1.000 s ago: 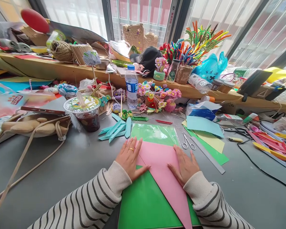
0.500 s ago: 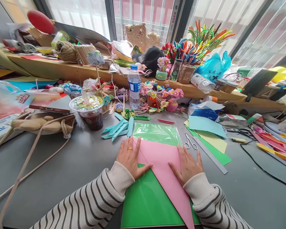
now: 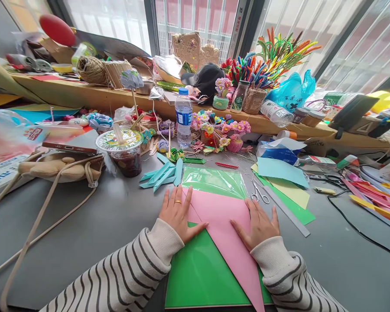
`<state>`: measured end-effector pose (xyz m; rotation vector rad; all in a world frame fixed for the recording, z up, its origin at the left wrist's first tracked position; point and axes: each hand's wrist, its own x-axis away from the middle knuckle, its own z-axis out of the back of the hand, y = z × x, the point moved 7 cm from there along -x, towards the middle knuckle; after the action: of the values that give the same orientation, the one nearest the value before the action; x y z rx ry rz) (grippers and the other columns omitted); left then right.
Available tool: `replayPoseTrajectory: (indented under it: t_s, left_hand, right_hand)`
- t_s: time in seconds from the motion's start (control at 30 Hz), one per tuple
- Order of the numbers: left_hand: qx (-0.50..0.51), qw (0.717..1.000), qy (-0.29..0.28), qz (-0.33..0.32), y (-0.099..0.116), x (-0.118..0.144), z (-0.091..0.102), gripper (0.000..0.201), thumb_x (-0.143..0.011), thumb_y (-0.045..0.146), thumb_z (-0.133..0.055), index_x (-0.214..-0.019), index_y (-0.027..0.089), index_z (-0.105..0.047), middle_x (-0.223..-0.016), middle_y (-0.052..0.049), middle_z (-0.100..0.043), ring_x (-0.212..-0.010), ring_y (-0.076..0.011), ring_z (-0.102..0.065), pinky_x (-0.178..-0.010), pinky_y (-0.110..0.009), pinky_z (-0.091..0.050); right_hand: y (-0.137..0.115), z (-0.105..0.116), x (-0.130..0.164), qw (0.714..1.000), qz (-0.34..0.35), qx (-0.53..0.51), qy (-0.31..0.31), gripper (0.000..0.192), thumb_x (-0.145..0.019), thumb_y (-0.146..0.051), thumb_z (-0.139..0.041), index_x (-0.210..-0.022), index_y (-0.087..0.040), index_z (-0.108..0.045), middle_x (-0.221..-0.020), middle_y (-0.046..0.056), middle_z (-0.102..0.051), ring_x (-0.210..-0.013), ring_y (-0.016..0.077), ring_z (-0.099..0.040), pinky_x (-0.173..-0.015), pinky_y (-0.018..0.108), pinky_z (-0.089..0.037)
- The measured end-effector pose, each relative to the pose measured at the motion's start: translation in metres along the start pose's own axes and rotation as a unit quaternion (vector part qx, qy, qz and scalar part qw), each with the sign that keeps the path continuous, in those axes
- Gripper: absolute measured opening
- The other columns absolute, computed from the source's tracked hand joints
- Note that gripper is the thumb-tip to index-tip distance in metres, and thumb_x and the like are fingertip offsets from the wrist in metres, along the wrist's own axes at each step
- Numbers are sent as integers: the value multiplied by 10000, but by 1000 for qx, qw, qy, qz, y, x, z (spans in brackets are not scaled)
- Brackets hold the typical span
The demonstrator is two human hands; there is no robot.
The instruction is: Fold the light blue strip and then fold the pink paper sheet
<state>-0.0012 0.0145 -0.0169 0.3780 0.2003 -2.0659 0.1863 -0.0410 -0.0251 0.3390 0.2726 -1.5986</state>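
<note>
Both hands flat on pink paper, nothing gripped.

Left hand (image 3: 178,214) and right hand (image 3: 259,224) lie palm-down, fingers spread, on folded pink paper (image 3: 221,221) at table centre, atop a green sheet (image 3: 198,277). Scissors (image 3: 257,193) just beyond right hand at 1 o'clock; teal paper strips (image 3: 160,173) at 11; water bottle (image 3: 183,118) further at 12.

Grey table (image 3: 84,225) with green sheet (image 3: 198,277), scissors (image 3: 257,193), ruler (image 3: 287,212), lidded cup (image 3: 125,151), water bottle (image 3: 183,119).
</note>
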Motion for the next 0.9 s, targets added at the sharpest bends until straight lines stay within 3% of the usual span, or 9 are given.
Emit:
replayPoseTrajectory:
  t_s: [0.17,0.27,0.37,0.43,0.6,0.9]
  left_hand:
    - [-12,1000,9,-24,6,1,10,888,-610,689,-286,-1243,68,-261,-1259,-233,-284,-1180,-356,-185,-920,-556,-40]
    - [-6,991,-1,-132,23,5,20,689,-687,574,-360,-1210,127,-327,-1286,-156,-282,-1205,-294,-162,-948,-529,-38]
    - [12,968,-20,-250,41,13,24,364,-793,294,-368,-1144,203,-400,-1255,-55,-368,-1181,-197,-261,-976,-440,-144]
    - [18,956,-21,-292,48,16,24,313,-815,152,-307,-1083,217,-456,-1205,-27,-436,-1138,-165,-337,-961,-391,-217]
    - [6,948,0,-319,65,18,22,301,-822,128,-289,-997,179,-529,-1079,-44,-544,-1009,-171,-463,-905,-351,-311]
    - [-4,932,-2,-361,77,16,23,324,-812,96,-264,-991,110,-534,-1016,-116,-569,-902,-181,-522,-808,-331,-385]
  right_hand:
    - [0,-2,0,1000,7,1,-11,689,-728,-571,-255,-1164,-48,-356,-1114,158,-502,-1067,285,-406,-933,533,-34]
    - [0,-4,0,1000,12,-2,-12,685,-730,-568,-255,-1168,-50,-354,-1120,159,-497,-1067,286,-404,-931,537,-28]
    - [0,-4,0,1000,12,-8,-10,682,-729,-574,-250,-1166,-63,-363,-1120,156,-498,-1059,286,-412,-931,534,-15]
    - [0,-4,-1,1000,12,-9,-7,680,-730,-575,-248,-1157,-61,-376,-1117,157,-500,-1054,287,-417,-931,532,-9]
    - [-2,-2,-1,1000,20,-6,6,678,-741,-559,-244,-1135,-28,-391,-1100,170,-511,-1042,276,-432,-931,530,1]
    - [-1,-2,-3,999,30,-18,17,654,-738,-545,-291,-1108,-21,-421,-1062,182,-536,-1019,273,-458,-939,518,-44]
